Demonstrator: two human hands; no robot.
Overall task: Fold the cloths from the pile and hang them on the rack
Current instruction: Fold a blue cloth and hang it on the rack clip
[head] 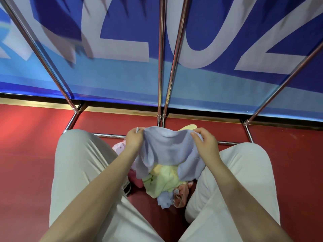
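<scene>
— Where's the cloth [167,147] now?

— Up between both hands, over the pile [163,180] on the floor [31,145]. The left hand [134,139] pinches one top corner, the right hand [204,141] pinches the other, fingers curled over the edge on each side. The held edge runs left to right, sagging a little in the middle, and the rest hangs down toward the person.

— So which way is the rack [161,67] from there?

— Straight ahead and up. Its poles rise from a base rail just beyond the hands, two of them close together dead centre, one leaning off to each side. I'd say the cloth's long edge already lies across the direction of reach, which suits a fold first: bring the two corners together, or drop the top edge onto the bottom one.

— Which hand is nearer the rack?

— Neither, really; they sit level, at about the same reach from the centre poles.

— Anything you can't see?

— Plenty. The bar the cloths hang on is out of frame above, so I can't tell how high it is. The cloth's lower corners are lost in its own drape against the pile. The pile is half hidden by the cloth and the knees, so how many are left I can't say. A dark shoe [127,187] peeks out at the left.
</scene>
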